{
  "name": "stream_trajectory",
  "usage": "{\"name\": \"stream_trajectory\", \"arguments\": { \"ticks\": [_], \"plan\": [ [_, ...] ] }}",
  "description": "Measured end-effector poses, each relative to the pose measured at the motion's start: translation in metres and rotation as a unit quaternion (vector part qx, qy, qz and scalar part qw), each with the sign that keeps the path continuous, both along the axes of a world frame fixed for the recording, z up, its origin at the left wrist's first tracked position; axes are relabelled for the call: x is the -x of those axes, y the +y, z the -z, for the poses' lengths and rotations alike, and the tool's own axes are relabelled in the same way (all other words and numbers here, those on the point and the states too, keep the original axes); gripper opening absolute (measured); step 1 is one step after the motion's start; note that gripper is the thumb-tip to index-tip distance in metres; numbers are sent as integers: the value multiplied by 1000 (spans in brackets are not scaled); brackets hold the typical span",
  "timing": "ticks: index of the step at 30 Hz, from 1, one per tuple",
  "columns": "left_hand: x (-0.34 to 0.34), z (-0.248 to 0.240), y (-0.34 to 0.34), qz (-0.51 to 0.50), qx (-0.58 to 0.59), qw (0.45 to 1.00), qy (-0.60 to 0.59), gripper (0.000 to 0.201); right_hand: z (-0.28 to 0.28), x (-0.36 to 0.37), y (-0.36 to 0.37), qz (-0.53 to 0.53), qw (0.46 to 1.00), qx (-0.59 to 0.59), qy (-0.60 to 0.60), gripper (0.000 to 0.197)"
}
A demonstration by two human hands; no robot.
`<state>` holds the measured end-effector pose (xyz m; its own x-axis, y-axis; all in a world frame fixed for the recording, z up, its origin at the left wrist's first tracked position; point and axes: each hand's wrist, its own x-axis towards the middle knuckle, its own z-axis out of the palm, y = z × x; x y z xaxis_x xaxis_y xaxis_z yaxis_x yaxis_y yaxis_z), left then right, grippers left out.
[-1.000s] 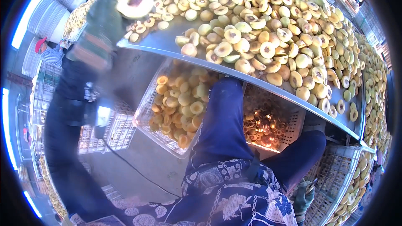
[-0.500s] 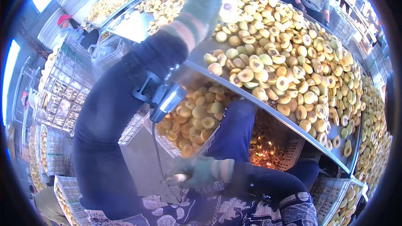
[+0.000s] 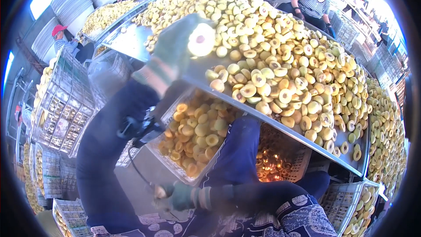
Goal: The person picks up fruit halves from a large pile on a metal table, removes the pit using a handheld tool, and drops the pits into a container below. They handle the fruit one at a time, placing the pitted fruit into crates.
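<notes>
My left hand (image 3: 177, 46), in a grey-green glove with a striped cuff, is closed on a peach half (image 3: 201, 39) over the near left part of the metal table (image 3: 197, 72). The cut face is turned outward, washed out by glare, with a dark spot in its middle. Low over my lap, my right hand (image 3: 180, 196), gloved too, is closed around a small tool (image 3: 161, 191) with a pale end; blur hides its exact kind. A heap of halved peaches (image 3: 285, 61) covers most of the table.
Below the table edge stand a crate of peach halves (image 3: 199, 127) and a crate of brown pits or scraps (image 3: 276, 166) in sunlight. Stacked crates (image 3: 66, 105) rise on the left; another crate (image 3: 346, 206) is at the lower right. A co-worker (image 3: 312, 4) sits across the table.
My left hand has drawn back from the heap, left and nearer, with the peach half in it. My right hand has shifted slightly left and down. The whole view has shifted a little.
</notes>
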<state>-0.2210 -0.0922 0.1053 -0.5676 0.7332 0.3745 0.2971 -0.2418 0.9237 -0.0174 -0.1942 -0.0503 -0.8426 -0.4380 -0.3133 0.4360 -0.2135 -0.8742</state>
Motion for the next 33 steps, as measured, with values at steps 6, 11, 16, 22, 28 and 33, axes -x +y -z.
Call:
{"name": "stream_trajectory", "arguments": {
  "ticks": [6, 11, 16, 22, 28, 33],
  "plan": [
    [67, 0, -72, -102, -84, 988, 79, 28, -7, 14, 34, 190, 975, 111, -31, 20],
    [105, 13, -122, -168, -63, 961, 210, 24, -77, 30, 61, 200, 975, 95, -3, 27],
    [94, -18, -178, -158, -150, 961, -167, 39, -136, 49, 81, 180, 926, 280, 176, 19],
    [106, 14, -111, -236, -169, 956, 47, 29, -30, 47, 193, 194, 979, 27, 49, 34],
    [37, 76, -24, -23, -217, 920, -325, 46, 73, -56, 204, 278, 956, -80, 48, 24],
    [-43, 111, 55, 199, -167, 824, -503, 46, 42, -147, 204, 348, 899, -260, 56, 24]
  ]
}}
